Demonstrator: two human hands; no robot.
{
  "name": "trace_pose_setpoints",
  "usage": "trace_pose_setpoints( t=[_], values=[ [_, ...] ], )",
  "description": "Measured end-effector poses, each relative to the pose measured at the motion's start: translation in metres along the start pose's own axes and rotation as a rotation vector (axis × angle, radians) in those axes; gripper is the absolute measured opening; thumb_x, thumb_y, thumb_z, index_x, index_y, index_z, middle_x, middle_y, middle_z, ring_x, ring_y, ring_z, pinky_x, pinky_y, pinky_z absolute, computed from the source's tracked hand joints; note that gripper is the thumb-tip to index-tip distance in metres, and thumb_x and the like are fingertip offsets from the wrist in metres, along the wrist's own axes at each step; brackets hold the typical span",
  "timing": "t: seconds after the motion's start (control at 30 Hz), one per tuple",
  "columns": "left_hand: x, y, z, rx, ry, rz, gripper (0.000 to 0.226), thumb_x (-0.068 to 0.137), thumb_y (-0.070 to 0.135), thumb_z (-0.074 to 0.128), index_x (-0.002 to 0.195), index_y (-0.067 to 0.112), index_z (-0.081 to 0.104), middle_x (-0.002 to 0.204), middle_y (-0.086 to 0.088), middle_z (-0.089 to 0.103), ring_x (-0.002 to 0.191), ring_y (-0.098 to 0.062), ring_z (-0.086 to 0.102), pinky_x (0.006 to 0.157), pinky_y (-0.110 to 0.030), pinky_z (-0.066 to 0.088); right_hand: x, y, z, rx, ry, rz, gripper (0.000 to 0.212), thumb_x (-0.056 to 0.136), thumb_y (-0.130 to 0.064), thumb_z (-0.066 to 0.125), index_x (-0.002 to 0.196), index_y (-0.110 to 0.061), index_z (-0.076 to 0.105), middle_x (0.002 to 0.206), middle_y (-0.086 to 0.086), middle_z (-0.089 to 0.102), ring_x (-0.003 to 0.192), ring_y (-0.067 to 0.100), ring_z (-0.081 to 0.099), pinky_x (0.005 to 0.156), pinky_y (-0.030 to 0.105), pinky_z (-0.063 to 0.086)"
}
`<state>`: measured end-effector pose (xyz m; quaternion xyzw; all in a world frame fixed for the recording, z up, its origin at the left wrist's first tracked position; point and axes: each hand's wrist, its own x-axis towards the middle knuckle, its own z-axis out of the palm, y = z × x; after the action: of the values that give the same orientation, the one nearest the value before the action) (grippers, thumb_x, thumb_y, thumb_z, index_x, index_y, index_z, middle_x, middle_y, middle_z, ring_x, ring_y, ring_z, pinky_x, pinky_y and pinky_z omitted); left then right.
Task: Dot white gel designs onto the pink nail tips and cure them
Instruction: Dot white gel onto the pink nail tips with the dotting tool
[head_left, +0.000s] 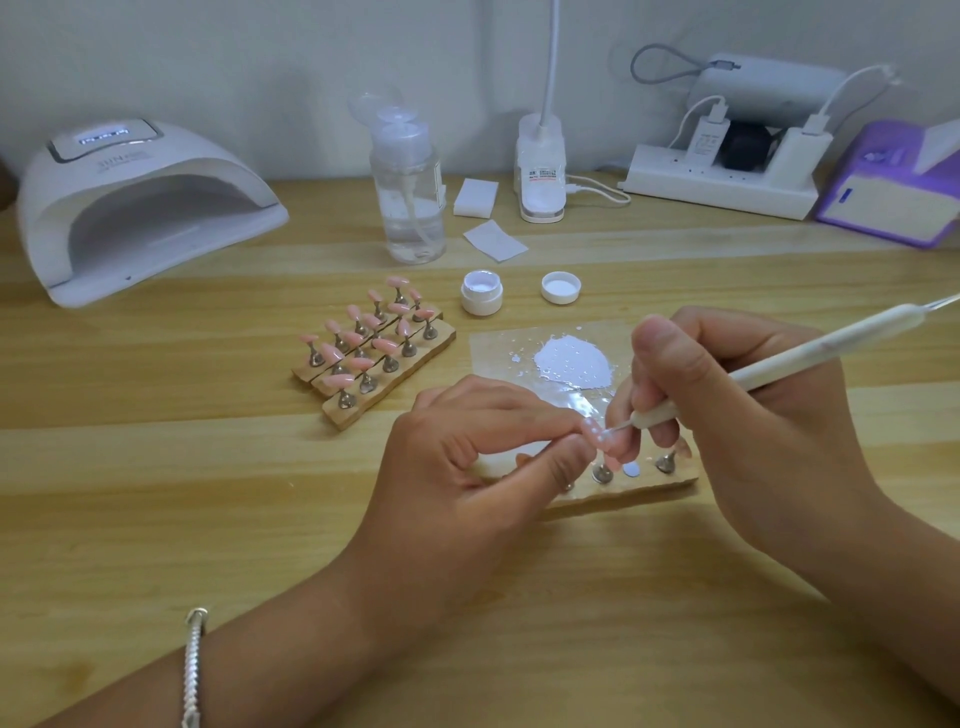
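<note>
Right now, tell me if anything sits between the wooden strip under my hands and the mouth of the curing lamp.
Yes. The three other strips of pink nail tips lie on the table roughly on the straight line from the near wooden strip to the lamp.

pink nail tip (594, 435) bore white dots, dotting pen (769, 370) touching | white gel (574, 362) lay puddled behind | other pink tips (371, 345) stood in rows
</note>
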<state>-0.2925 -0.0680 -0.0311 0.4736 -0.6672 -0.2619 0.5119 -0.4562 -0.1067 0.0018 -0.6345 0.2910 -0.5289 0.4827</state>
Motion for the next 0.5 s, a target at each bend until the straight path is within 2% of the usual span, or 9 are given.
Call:
trace_pose_setpoints(
  t=[0.13,0.27,0.4,0.5],
  values=[
    [-0.001,-0.002,0.0,-0.002,0.01,0.009,0.007,0.083,0.023,0.074,0.088,0.026,0.078,0.088,0.019,0.075,0.093,-0.013,0.069,0.087,-0.056,0.046,0.003,-0.002,-0.003,-0.054,0.034,-0.034,0.038,0.09,-0.036,0.061,0.056,-0.021,0.058,0.049,-0.004,0.057,0.044,0.018,0.057,0.046,0.02,0.042],
    [-0.001,-0.003,0.001,-0.001,0.006,0.024,0.007,0.086,0.027,0.073,0.093,0.025,0.074,0.086,0.017,0.074,0.092,-0.012,0.069,0.086,-0.056,0.046,0.008,-0.005,-0.005,-0.006,0.079,-0.034,0.031,0.086,-0.04,0.067,0.06,-0.024,0.061,0.053,-0.011,0.056,0.049,0.018,0.058,0.05,0.024,0.046],
    [-0.001,-0.003,0.001,-0.019,0.02,0.022,0.011,0.088,0.031,0.068,0.096,0.026,0.074,0.085,0.017,0.075,0.091,-0.012,0.069,0.084,-0.057,0.047,0.011,-0.006,-0.009,-0.064,0.089,-0.057,0.024,0.082,-0.048,0.071,0.071,-0.027,0.067,0.062,-0.006,0.065,0.059,0.021,0.062,0.056,0.028,0.049],
    [-0.001,-0.003,0.001,-0.055,0.048,-0.006,0.013,0.088,0.033,0.068,0.098,0.028,0.075,0.089,0.018,0.075,0.09,-0.01,0.069,0.081,-0.059,0.05,0.011,-0.004,-0.01,-0.087,0.109,-0.058,0.024,0.084,-0.049,0.069,0.087,-0.026,0.071,0.075,0.001,0.072,0.067,0.022,0.068,0.06,0.029,0.052]
  ],
)
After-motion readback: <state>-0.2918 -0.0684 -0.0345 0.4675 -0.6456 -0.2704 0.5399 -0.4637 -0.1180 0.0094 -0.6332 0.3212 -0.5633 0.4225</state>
